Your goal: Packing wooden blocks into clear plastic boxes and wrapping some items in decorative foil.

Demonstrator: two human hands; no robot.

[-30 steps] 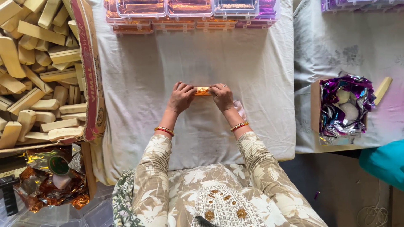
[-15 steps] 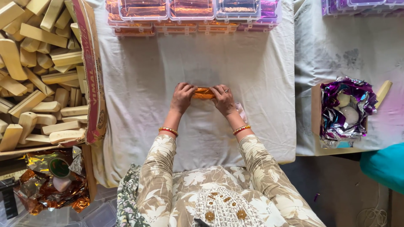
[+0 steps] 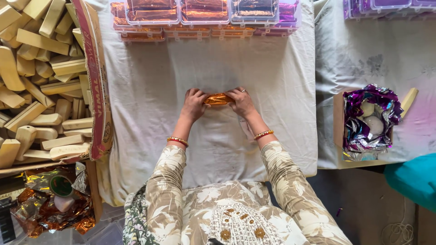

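I see my left hand (image 3: 194,104) and my right hand (image 3: 242,102) meeting at the middle of the white cloth (image 3: 150,104) that covers the table, each with its fingers curled tight around one end of a small bar wrapped in orange foil (image 3: 218,99). The bar lies level between them, just above the cloth, with only its crinkled middle showing. On the far edge of the cloth sits a row of clear plastic boxes (image 3: 206,12) filled with orange and purple wrapped pieces. To the left, an open carton (image 3: 93,77) holds a heap of pale bare bars (image 3: 36,81). Near left, below the carton, lie crumpled orange foil sheets (image 3: 41,208). To the right, on a second cloth, a small box (image 3: 338,131) holds purple foil (image 3: 370,118).
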